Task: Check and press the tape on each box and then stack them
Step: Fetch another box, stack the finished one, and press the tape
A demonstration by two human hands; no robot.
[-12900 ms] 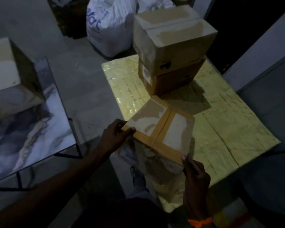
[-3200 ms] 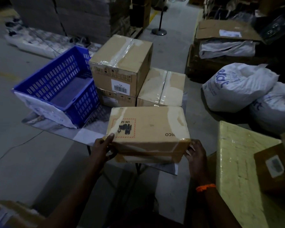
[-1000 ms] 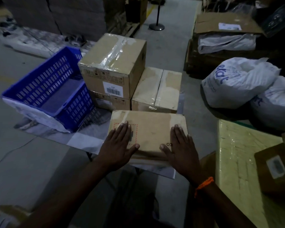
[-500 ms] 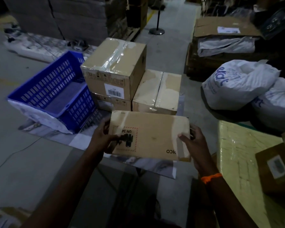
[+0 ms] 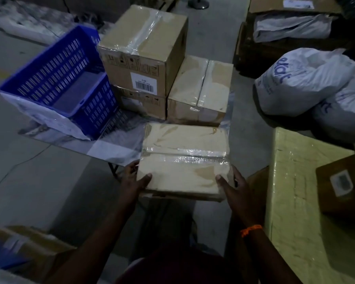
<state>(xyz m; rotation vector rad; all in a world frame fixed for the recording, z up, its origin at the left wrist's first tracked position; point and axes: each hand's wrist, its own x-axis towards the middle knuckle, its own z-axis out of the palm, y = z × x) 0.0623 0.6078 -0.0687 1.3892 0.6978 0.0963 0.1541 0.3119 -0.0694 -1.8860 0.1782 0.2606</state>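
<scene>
flat box held at both ends

we gripped the flat box (image 5: 182,140) at its near corners, left hand (image 5: 134,182) and right hand (image 5: 232,187) each with thumb on top and fingers round the side. it overhung the near edge of the table (image 5: 111,148), a clear tape strip (image 5: 184,157) across its top, other boxes (image 5: 143,52) just behind.

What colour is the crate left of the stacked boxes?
Blue; the crate has slotted walls. Clearest in the head view.
</scene>
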